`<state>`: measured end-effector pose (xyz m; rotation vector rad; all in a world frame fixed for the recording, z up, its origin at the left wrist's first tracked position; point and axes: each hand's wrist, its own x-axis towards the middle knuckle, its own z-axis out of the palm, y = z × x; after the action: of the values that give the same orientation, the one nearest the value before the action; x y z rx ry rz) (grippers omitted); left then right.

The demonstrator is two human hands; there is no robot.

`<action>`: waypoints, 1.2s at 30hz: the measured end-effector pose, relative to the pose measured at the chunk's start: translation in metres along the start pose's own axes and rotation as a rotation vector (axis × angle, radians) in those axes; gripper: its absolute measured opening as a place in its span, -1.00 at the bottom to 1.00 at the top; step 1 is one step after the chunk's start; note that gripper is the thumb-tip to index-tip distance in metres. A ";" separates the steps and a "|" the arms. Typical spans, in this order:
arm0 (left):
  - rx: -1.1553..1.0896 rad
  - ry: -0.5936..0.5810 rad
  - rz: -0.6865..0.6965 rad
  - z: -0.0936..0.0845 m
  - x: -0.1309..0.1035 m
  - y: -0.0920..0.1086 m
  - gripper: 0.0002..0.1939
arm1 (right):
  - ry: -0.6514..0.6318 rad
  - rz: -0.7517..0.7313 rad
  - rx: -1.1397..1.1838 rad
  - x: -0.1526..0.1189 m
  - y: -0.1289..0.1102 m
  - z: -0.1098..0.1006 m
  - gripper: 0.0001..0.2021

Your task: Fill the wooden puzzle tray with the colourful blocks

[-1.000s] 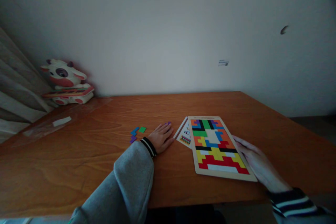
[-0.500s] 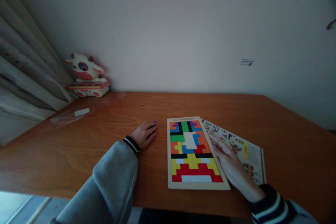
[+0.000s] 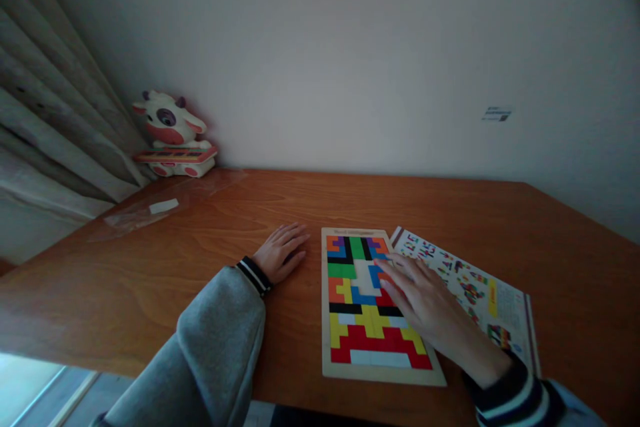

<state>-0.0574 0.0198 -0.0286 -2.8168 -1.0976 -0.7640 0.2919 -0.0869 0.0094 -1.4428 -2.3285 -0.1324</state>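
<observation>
A wooden puzzle board (image 3: 385, 373) filled with red, yellow, blue, green, orange and black pieces lies on the brown table. Over its right side is my right hand (image 3: 425, 293), fingers spread and holding nothing, hiding some pieces near the middle right. Left of the board, my left hand (image 3: 281, 253) rests flat on the tabletop with its fingers apart. A printed sheet (image 3: 510, 300) with coloured pictures lies to the right, partly beneath my right forearm and beside the board.
A cow-shaped toy keyboard (image 3: 175, 137) stands at the back left by the curtain (image 3: 55, 100). Clear plastic wrap with a white label (image 3: 164, 206) lies in front of it. The wall borders the table's (image 3: 210, 233) back edge.
My right hand has moved from the board's right edge onto its pieces, fingers now spread. My left hand stays on the table, fingers slightly more extended. The view has shifted a little.
</observation>
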 end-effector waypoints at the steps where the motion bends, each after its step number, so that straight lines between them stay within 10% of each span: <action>1: -0.016 -0.001 0.031 -0.001 0.002 0.006 -0.57 | -0.007 -0.067 -0.002 -0.001 -0.001 0.002 -0.60; 22: -0.209 -0.012 0.340 0.009 0.028 0.077 -0.66 | -0.015 -0.133 0.094 0.016 0.005 0.016 -0.61; 36: -0.252 -0.041 0.282 0.008 0.029 0.081 -0.70 | -0.062 -0.330 0.360 0.010 -0.004 -0.002 -0.64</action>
<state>0.0166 -0.0213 -0.0100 -3.1109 -0.6224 -0.8734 0.2848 -0.0808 0.0153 -0.8982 -2.4652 0.2332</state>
